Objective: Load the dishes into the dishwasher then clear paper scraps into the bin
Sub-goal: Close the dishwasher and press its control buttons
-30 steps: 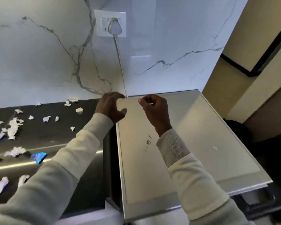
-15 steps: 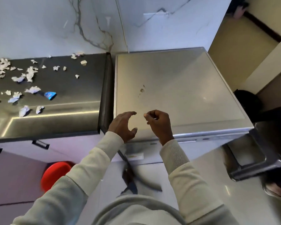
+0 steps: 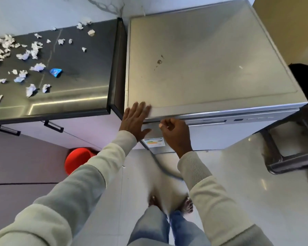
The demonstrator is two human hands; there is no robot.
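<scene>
One dishwasher (image 3: 212, 50) sits at one o'clock, with its door shut. Its top is flat, dull brushed grey, with a raised rim and a small brown stain near the middle. The left hand (image 3: 135, 119) lies flat on the near-left corner of that top, fingers straight and together. The right hand (image 3: 174, 133) is just beside it, toward three o'clock, at the door's upper edge. Its fingers are curled and the thumb is against the forefinger. A pale speck shows at the fingertips, but it is not clear whether the hand pinches something or holds the door's lip.

A small coloured label (image 3: 154, 142) is stuck on the door front between the two wrists. Below it a grey cable (image 3: 164, 168) trails across the glossy pale floor (image 3: 238, 183) toward six o'clock.

Many scraps (image 3: 37, 67) lie at ten o'clock, well apart from both hands. They are white, crumpled and torn, scattered over a dark, shiny surface (image 3: 78, 55). A blue foil wrapper (image 3: 55, 72) lies among them. The surface stands just beside the dishwasher's left wall.

A red tub (image 3: 76, 160) is under the surface at eight o'clock. A dark stool (image 3: 292, 157) stands near the dishwasher's front-right corner at four o'clock.
</scene>
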